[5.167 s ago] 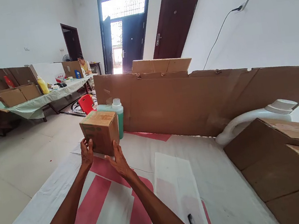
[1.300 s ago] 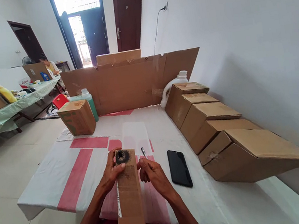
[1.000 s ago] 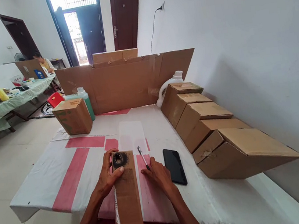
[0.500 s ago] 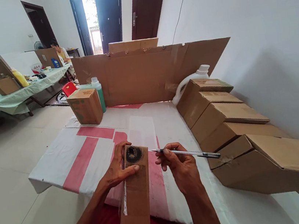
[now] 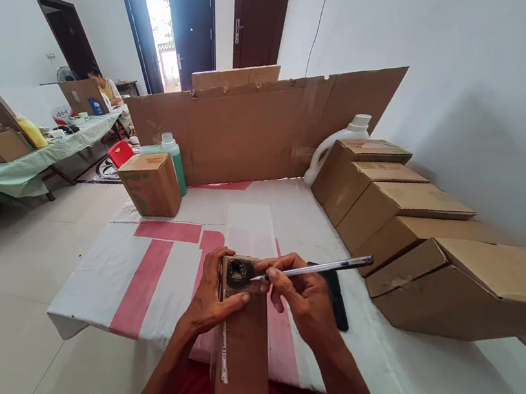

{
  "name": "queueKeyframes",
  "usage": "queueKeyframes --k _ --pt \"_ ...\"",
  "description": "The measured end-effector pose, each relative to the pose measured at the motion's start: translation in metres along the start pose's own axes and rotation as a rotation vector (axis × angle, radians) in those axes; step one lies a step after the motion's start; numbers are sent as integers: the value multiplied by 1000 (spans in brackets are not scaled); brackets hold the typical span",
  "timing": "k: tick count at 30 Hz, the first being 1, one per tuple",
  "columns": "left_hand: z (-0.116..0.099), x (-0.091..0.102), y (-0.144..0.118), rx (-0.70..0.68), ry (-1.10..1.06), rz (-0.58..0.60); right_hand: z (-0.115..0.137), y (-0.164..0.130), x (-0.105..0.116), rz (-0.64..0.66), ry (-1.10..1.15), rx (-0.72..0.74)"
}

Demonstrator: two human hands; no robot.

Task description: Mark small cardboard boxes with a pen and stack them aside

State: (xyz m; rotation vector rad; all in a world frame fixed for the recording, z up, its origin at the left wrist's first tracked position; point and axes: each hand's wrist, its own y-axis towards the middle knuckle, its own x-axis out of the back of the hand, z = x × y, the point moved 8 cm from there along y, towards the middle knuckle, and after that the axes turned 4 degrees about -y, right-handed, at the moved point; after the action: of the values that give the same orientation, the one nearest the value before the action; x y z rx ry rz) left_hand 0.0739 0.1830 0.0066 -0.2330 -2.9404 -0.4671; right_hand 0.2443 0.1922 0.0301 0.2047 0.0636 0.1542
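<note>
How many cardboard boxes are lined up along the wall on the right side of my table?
5, leaning in a row: farthest by the white jug, second, third, fourth, nearest. More may be hidden behind them.

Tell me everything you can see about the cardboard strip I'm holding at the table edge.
The cardboard strip is long, narrow, brown and corrugated-looking, running from the table toward the lap. Its far end bears a dark scribbled ring. A pale tape-like edge runs along its left side. The left hand steadies the far end; the right hand aims a pen at the ring.
</note>
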Motion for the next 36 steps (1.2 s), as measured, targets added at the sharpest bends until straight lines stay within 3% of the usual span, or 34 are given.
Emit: queueKeyframes --k 3,8,10,14,18,21,24,27,36 --pt "4 3 -3 32 -19 -12 -23 13 32 -89 -104 -84" --pt "18 11 -8 119 -98 -60 -89 12 72 -30 -910 -292" --pt "22 11 -7 132 -112 -58 -110 4 76 -24 -1049 -344" --pt "22 8 -4 117 -87 -43 -130 -11 70 -19 -1168 -431" --pt "19 10 -6 101 -57 -48 -121 -18 73 -53 -1244 -480" --pt "17 13 -9 98 -41 -84 -104 -22 103 -210 -1305 -530" --pt "13 14 -10 100 -27 -107 -98 -33 145 -376 -1343 -676" --pt "9 9 -9 95 -22 -84 -109 -37 166 -369 -1284 -773" --pt "5 4 -10 61 -71 -53 -135 -22 162 -317 -1119 -793"
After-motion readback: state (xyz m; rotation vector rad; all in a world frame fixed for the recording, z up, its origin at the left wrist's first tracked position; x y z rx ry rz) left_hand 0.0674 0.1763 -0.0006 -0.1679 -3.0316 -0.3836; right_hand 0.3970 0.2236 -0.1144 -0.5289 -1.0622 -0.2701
